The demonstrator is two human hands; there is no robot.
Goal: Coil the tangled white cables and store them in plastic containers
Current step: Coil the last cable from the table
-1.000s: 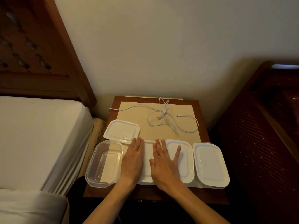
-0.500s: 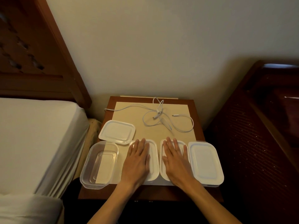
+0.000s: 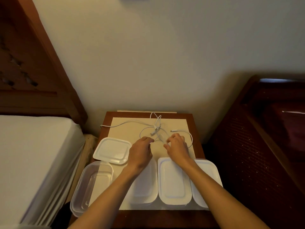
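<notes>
A: What's furthest left?

B: A bed (image 3: 33, 146) with a white sheet, and a carved wooden headboard (image 3: 24, 63) behind it. Next comes the nightstand (image 3: 197, 128), with a beige mat (image 3: 125, 129) laid on top.

A: And on the mat?

B: At the front left corner sits an open clear container (image 3: 92, 184), hanging partly over the table edge. Just behind it lies a loose white lid (image 3: 112, 150), flat on the mat.

A: Where are the hands?

B: Both are stretched forward to the middle of the mat. The left hand (image 3: 141, 150) has its fingers curled, fingertips at a loop of the cables (image 3: 156, 128). I cannot tell whether it has actually taken hold of the loop.

A: The cables themselves?

B: A white tangle at the back of the mat, near the wall. One strand runs out left to the table edge, another curves round to the right. None of it is in a container.

A: And the right hand?

B: The right hand (image 3: 177, 146) is just beside the left, fingers bent, thumb and forefinger close together at a strand. Whether it pinches it, I cannot tell.

A: Anything below the arms?

B: Three lidded containers in a row along the front: one (image 3: 145, 187) under the left forearm, a middle one (image 3: 174, 180), and one (image 3: 209, 174) under the right forearm. Right of the table stands dark wooden furniture (image 3: 255, 146).
</notes>
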